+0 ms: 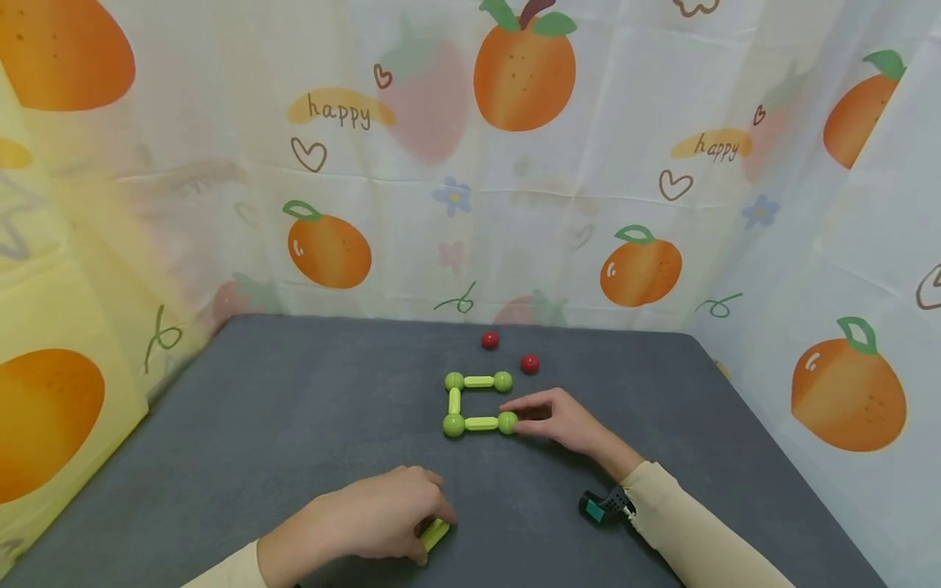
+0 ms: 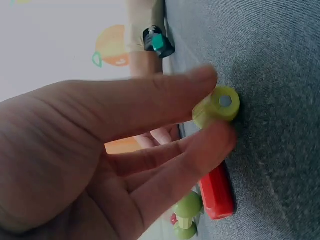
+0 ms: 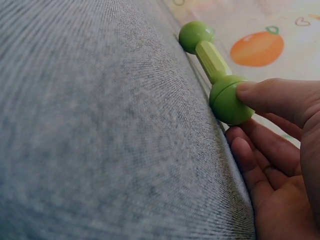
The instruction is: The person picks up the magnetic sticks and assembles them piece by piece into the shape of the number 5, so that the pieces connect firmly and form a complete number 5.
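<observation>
Four green balls [image 1: 453, 425] and three yellow-green rods [image 1: 481, 424] form a three-sided frame lying on the dark counter [image 1: 294, 392]. At its near right corner, the right hand [image 1: 562, 420] has its grip pinching the end ball [image 1: 506, 422], thumb against the green surface. Nearer the person, the left hand [image 1: 385, 514] pinches a loose rod [image 1: 434, 535] between thumb and fingertips, a round grey spot showing on its end. Beyond the frame sit two red balls [image 1: 530, 363], apart from each other. From the left wrist, a red bar [image 2: 217, 192] shows near those fingers.
</observation>
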{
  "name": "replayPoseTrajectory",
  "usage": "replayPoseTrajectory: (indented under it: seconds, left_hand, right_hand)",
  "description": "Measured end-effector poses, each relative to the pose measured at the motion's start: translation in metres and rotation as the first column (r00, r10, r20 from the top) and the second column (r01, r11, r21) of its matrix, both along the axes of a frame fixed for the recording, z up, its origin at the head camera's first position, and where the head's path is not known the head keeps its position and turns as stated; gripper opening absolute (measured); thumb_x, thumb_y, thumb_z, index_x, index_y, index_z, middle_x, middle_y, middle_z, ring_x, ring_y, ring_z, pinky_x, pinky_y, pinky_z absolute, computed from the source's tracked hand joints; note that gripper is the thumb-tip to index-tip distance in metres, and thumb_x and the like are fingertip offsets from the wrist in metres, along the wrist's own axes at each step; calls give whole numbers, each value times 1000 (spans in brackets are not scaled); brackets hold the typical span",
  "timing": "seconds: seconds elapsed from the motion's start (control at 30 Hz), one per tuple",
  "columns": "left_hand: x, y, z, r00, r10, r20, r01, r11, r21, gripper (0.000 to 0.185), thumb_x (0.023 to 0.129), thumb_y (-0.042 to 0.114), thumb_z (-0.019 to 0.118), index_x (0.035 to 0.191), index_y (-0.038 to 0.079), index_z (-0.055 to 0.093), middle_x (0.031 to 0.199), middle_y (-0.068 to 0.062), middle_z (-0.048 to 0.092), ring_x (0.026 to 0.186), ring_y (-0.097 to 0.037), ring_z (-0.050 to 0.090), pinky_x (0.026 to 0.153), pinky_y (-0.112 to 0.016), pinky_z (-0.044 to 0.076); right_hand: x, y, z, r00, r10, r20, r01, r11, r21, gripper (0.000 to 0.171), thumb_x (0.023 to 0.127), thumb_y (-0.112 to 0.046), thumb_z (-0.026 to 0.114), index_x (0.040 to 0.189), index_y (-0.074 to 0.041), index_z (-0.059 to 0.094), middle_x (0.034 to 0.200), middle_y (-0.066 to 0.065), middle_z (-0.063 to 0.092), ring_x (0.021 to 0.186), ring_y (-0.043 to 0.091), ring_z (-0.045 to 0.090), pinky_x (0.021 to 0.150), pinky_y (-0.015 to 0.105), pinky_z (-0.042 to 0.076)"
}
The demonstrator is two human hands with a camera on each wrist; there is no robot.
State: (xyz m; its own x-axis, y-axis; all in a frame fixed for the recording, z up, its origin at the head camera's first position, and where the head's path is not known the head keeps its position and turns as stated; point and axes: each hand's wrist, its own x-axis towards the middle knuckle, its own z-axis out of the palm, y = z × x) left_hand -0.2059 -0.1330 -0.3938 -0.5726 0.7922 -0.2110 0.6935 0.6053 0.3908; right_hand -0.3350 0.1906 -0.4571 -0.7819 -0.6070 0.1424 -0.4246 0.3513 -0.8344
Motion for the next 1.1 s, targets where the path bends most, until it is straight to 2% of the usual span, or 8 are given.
replayPoseTrajectory:
  seconds: [0.1,0.23,0.33,0.47,0.6,0.8,1.0,1.1]
  left_hand:
    - [1,1,-1,1000,-9,6,9,1000,26,49,82,10,97,128,20,82,96,16,58,70,3,52,66,-18,50]
    - [0,7,-6,998,-50,-26,53,994,91,43,83,10,96,124,17,83,103,16,62,72,6,54,68,-15,50]
    - [-3,11,-10,996,-72,-51,78,990,121,37,87,17,95,122,17,83,102,17,63,72,8,54,68,-14,49]
    - [-11,16,-15,993,-66,-100,81,984,158,34,90,26,93,121,17,83,102,18,64,73,9,53,69,-14,48]
    - [-22,25,-18,991,-15,-130,48,966,255,36,90,27,93,121,13,82,105,14,66,75,7,55,68,-15,49]
    - [-44,39,-18,987,98,-128,-41,922,385,38,89,22,94,121,9,79,104,8,68,79,1,61,72,-20,54]
    - [-62,58,-20,969,165,-185,-72,901,427,41,87,22,96,121,5,79,103,3,69,83,-5,63,75,-24,55]
    - [-69,66,-20,963,198,-185,-99,893,440,42,85,21,96,119,3,80,103,3,71,82,-5,64,75,-24,55]
  right_hand:
    - [0,0,0,1000,-1,-2,1,1000,0,33,103,-18,78,136,-11,78,130,0,76,116,17,72,96,31,58]
    - [0,1,-1,1000,-3,2,3,1000,-3,33,103,-17,78,136,-11,78,130,0,77,115,18,73,95,31,58]
    - [0,1,-3,1000,-1,-1,1,1000,0,33,104,-18,78,136,-11,78,129,0,77,115,17,73,94,32,58]
    - [-1,0,-4,1000,-4,-11,4,1000,3,32,104,-19,78,135,-12,79,129,-1,77,115,17,73,94,32,58]
    - [-1,1,-3,999,-20,-29,20,1000,5,31,103,-20,79,133,-13,80,127,-2,77,114,16,73,94,32,58]
    - [-2,0,-3,997,-29,-71,29,1000,5,31,103,-21,79,132,-12,80,126,-1,78,114,15,73,96,31,58]
    - [-2,2,-6,998,-32,-61,32,999,-10,30,101,-19,81,131,-13,81,124,-1,79,113,15,74,95,31,58]
    - [-3,3,-7,998,-29,-62,28,1000,-12,30,101,-19,81,131,-14,81,123,-1,79,112,15,74,95,32,59]
